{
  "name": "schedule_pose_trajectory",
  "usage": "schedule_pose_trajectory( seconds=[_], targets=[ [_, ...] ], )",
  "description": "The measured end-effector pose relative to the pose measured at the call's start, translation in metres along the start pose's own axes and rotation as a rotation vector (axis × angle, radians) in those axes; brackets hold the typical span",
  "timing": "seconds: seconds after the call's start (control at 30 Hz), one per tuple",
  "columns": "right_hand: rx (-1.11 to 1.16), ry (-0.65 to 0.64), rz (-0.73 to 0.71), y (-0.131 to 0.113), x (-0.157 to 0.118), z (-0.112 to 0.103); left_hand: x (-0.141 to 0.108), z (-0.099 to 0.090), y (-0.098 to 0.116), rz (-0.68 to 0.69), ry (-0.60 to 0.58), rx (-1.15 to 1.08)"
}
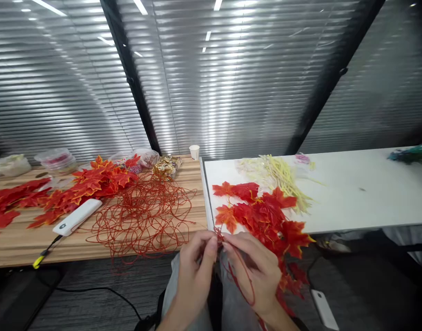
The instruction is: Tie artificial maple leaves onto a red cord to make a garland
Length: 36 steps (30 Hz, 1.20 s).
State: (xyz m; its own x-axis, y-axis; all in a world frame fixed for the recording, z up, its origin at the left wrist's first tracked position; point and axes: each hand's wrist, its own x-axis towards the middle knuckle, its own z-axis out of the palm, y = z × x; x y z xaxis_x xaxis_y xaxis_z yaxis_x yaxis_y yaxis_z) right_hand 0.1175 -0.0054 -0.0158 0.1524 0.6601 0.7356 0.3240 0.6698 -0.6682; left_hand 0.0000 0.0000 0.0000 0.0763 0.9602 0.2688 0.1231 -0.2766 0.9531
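- Below the table edges, over the person's lap, the left hand [196, 269] and right hand [257, 271] meet fingertip to fingertip.
- Left hand: back toward the camera, wrist rising from the lower frame, thumb and forefinger pinched together on the red string [243, 276] at the point where the hands meet.
- Right hand: palm turned partly inward, fingers curled, its fingertips pinching the same string just beside the left thumb; a loop of that string hangs across its palm toward the wrist.
- Against the right hand's far side lies a cluster of red maple leaves [266, 216], spilling from the white table [352, 197] down over its front edge.
- Behind those leaves sits a heap of pale yellow stems [283, 179].
- On the wooden table [20, 243] to the left: a loose tangle of red string [141, 216], more leaves [89, 181], a white power bank [78, 217] bearing a small dark mark too small to read, and a white cup [194, 151] at the back.
- No readable writing shows anywhere.
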Motion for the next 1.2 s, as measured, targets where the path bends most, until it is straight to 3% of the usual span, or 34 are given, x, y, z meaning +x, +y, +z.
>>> schedule_pose_trajectory(
  seconds=[0.2, 0.43, 0.8, 0.97, 1.2],
  targets=[
    [0.1, 0.011, 0.22, -0.001, 0.009, -0.004, 0.007, -0.006, 0.001, 0.04, -0.011, 0.01],
    [0.233, -0.021, 0.375, 0.001, 0.01, -0.005, 0.014, -0.018, 0.007, 0.23, -0.052, 0.3],
    [0.221, -0.014, 0.312, 0.004, 0.0, -0.004, 0.014, -0.02, 0.015, 0.492, 0.143, 0.63],
    [0.261, 0.032, 0.359, 0.002, 0.003, -0.005, 0.013, -0.014, 0.021, 0.392, 0.135, 0.581],
    [0.406, -0.058, 0.523, 0.002, 0.005, -0.009, 0.009, -0.003, 0.021, 0.184, -0.022, 0.315]
  ],
)
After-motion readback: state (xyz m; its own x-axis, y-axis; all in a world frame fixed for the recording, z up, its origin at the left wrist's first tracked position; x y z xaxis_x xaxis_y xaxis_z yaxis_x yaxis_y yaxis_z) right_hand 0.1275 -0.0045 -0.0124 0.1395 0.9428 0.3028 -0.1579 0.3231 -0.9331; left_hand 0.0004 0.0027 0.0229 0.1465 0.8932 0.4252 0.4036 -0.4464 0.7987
